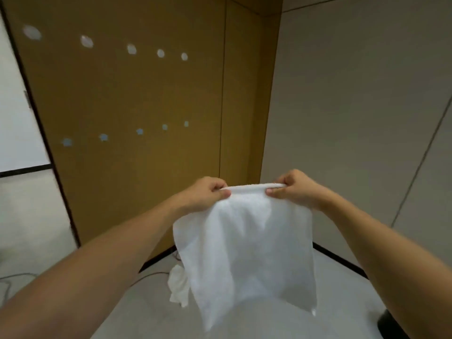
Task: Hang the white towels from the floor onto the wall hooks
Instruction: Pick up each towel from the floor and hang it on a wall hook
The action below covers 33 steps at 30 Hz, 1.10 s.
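Observation:
A white towel (247,250) hangs in the air in front of me, held by its top edge. My left hand (205,194) pinches the left end of that edge and my right hand (293,189) pinches the right end, the edge stretched between them. Another crumpled white towel (178,285) lies on the floor behind the hanging one, partly hidden by it. On the brown wall panel sit two rows of round white hooks, an upper row (131,49) and a lower row (140,131), all bare.
The brown panel (122,94) meets a grey wall (354,106) at a corner on the right. A whiteboard (17,123) stands at the left. A thin cable (151,275) runs across the pale floor, and a dark object (391,326) sits at the bottom right.

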Motion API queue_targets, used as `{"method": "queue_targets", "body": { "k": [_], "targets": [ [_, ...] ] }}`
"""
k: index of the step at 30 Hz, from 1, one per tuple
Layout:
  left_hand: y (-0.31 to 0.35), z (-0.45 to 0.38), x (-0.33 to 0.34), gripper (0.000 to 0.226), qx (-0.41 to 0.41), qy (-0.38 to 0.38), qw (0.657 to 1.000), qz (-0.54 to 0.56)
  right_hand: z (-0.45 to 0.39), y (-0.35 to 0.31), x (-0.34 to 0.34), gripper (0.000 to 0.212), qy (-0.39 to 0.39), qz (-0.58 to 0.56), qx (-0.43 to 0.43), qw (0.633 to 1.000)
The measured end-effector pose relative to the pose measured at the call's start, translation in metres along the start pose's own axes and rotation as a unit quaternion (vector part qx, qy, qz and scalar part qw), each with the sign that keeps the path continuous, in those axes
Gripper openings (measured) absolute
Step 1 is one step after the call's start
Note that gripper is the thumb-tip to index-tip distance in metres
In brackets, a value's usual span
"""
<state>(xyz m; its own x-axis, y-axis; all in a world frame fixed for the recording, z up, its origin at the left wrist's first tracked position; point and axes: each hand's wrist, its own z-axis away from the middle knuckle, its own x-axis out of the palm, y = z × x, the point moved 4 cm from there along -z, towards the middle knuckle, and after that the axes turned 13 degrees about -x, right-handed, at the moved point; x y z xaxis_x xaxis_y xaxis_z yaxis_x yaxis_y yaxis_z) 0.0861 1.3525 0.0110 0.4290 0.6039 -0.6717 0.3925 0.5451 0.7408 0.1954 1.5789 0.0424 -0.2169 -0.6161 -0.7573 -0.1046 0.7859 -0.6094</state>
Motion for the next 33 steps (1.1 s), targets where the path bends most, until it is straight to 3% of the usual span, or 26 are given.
{"method": "queue_targets", "body": {
  "k": [4,8,11,15,21,25,29,33],
  "targets": [
    [-0.022,-0.032,-0.045,0.021,-0.036,0.066,0.997,-0.015,-0.092,-0.012,0.041,0.027,-0.111,0.070,-0.082,0.988],
    [-0.065,-0.050,-0.084,0.018,-0.064,0.112,0.991,-0.018,-0.165,-0.057,0.115,0.014,-0.163,-0.086,-0.161,0.970],
    [-0.109,-0.058,-0.122,0.023,-0.090,0.130,0.987,-0.011,-0.215,-0.092,0.169,0.021,-0.168,-0.176,-0.175,0.954],
    [-0.181,-0.072,-0.199,0.025,-0.117,0.192,0.974,-0.003,-0.286,-0.134,0.236,0.035,-0.185,-0.198,-0.180,0.946],
    [-0.269,-0.105,-0.335,0.035,-0.145,0.248,0.957,-0.030,-0.413,-0.227,0.322,0.029,-0.134,-0.212,-0.194,0.948],
    [-0.297,-0.121,-0.431,0.038,-0.132,0.308,0.941,-0.051,-0.490,-0.293,0.349,0.028,-0.109,-0.260,-0.210,0.936],
    [-0.299,-0.135,-0.513,0.031,-0.091,0.317,0.940,-0.090,-0.555,-0.346,0.353,0.036,-0.124,-0.340,-0.248,0.899],
    [-0.307,-0.153,-0.580,0.032,-0.089,0.347,0.922,-0.148,-0.622,-0.378,0.346,0.028,-0.159,-0.269,-0.321,0.894]
  ]
}}
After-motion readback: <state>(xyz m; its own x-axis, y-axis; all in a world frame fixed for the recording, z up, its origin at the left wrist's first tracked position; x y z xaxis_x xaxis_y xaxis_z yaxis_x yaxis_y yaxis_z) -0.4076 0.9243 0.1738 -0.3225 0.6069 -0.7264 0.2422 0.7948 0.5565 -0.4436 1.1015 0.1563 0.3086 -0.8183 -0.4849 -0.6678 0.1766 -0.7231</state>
